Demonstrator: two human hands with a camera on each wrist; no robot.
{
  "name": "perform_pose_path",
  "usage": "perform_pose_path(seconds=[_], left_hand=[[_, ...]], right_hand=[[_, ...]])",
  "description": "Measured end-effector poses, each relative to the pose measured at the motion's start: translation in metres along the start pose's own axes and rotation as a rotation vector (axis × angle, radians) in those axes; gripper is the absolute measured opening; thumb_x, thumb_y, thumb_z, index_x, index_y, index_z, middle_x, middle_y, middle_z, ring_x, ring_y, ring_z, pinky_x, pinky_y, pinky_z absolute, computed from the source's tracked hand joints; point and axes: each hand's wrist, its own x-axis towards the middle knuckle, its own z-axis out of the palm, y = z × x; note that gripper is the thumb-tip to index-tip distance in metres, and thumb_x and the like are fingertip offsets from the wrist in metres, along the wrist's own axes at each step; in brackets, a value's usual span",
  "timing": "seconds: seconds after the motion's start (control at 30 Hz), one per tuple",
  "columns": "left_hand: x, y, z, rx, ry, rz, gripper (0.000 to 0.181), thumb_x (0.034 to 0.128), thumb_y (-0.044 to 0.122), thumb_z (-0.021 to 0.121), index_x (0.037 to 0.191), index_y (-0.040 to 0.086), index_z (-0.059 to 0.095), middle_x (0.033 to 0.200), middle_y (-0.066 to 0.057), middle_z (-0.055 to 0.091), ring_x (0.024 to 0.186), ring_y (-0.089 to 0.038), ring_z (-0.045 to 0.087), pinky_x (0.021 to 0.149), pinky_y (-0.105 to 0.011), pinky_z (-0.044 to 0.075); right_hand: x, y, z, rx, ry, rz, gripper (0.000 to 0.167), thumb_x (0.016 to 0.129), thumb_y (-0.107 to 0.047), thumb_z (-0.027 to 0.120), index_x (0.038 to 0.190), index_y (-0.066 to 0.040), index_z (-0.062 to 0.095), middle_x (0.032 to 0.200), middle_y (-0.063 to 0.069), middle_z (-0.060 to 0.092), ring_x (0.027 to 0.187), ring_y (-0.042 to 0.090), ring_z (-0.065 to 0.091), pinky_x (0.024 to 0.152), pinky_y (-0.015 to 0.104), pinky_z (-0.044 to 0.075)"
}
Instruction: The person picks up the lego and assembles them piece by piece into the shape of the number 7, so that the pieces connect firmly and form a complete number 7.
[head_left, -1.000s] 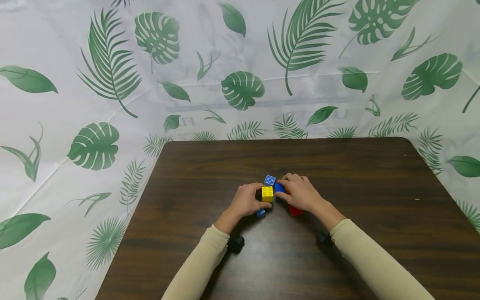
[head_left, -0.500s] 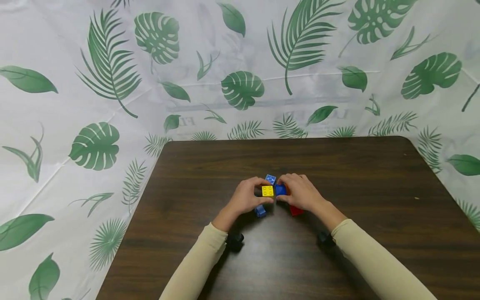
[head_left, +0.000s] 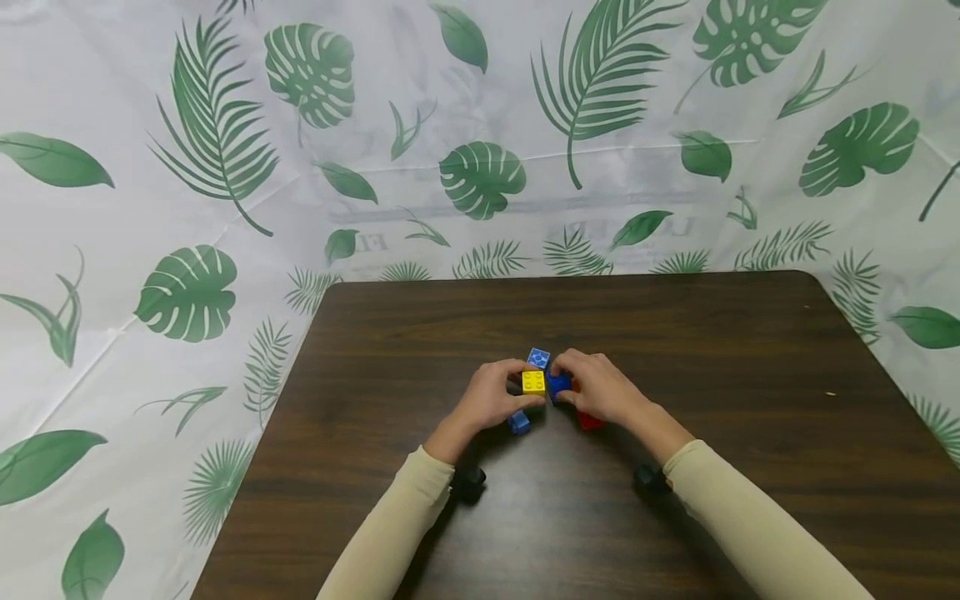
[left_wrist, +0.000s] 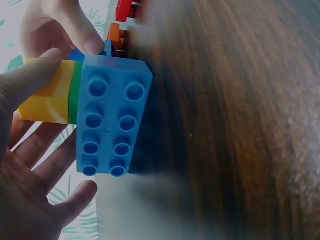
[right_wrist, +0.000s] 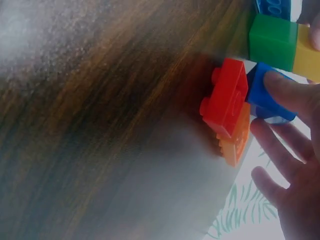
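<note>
My left hand [head_left: 491, 393] pinches a yellow brick [head_left: 533, 382], with studs up, between thumb and fingers. In the right wrist view a green brick [right_wrist: 273, 42] sits directly below the yellow one. My right hand [head_left: 600, 388] holds a dark blue brick [right_wrist: 270, 92] by its sides, close beside the yellow and green pair. A long blue brick [left_wrist: 111, 117] with several studs lies nearest the left wrist camera. Whether it touches the green brick I cannot tell. To the right hand's near side is a red brick [right_wrist: 227, 97], with an orange brick [right_wrist: 239, 140] beyond it.
A light blue patterned brick [head_left: 537, 358] lies just beyond the hands on the dark wooden table [head_left: 450, 325]. Behind the table hangs a white sheet with green leaves [head_left: 483, 179]. Dark devices [head_left: 470, 484] are strapped at both wrists.
The left hand has shifted slightly away from the body with the yellow brick, baring more of the near blue brick. In the right hand the dark blue brick has turned a little.
</note>
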Motion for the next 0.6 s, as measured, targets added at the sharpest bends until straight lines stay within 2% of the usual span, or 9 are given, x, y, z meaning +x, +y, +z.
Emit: perform_pose_path(seconds=[0.1, 0.23, 0.43, 0.6], left_hand=[[-0.001, -0.002, 0.001, -0.018, 0.001, 0.000, 0.045, 0.0817, 0.032, 0.082, 0.121, 0.014, 0.069, 0.115, 0.001, 0.069, 0.098, -0.017, 0.064, 0.084, -0.031, 0.053], [0.000, -0.003, 0.002, -0.025, 0.011, 0.010, 0.045, 0.0819, 0.032, 0.081, 0.121, 0.014, 0.069, 0.117, 0.000, 0.068, 0.101, -0.019, 0.064, 0.086, -0.034, 0.053], [0.001, -0.004, 0.004, -0.030, 0.023, 0.022, 0.045, 0.0820, 0.030, 0.082, 0.121, 0.013, 0.069, 0.118, -0.001, 0.068, 0.101, -0.020, 0.064, 0.086, -0.036, 0.053], [-0.001, -0.006, 0.005, -0.032, 0.022, 0.016, 0.047, 0.0822, 0.036, 0.080, 0.122, 0.014, 0.068, 0.118, 0.001, 0.068, 0.101, -0.017, 0.064, 0.085, -0.032, 0.053]], right_hand=[[-0.001, 0.000, 0.000, 0.027, -0.016, -0.007, 0.037, 0.080, -0.009, 0.082, 0.111, -0.015, 0.062, 0.112, 0.003, 0.062, 0.090, 0.021, 0.062, 0.083, 0.042, 0.056], [-0.004, -0.001, -0.003, 0.040, -0.027, 0.010, 0.043, 0.082, -0.004, 0.079, 0.121, -0.012, 0.061, 0.118, 0.005, 0.060, 0.097, 0.025, 0.063, 0.086, 0.045, 0.055], [-0.007, -0.006, -0.012, 0.016, -0.022, 0.039, 0.046, 0.086, -0.010, 0.077, 0.129, -0.009, 0.062, 0.118, 0.006, 0.055, 0.102, 0.027, 0.060, 0.090, 0.048, 0.052], [-0.009, -0.012, -0.018, 0.078, 0.014, 0.052, 0.046, 0.088, -0.013, 0.075, 0.130, -0.011, 0.058, 0.122, 0.007, 0.055, 0.108, 0.028, 0.058, 0.094, 0.051, 0.049]])
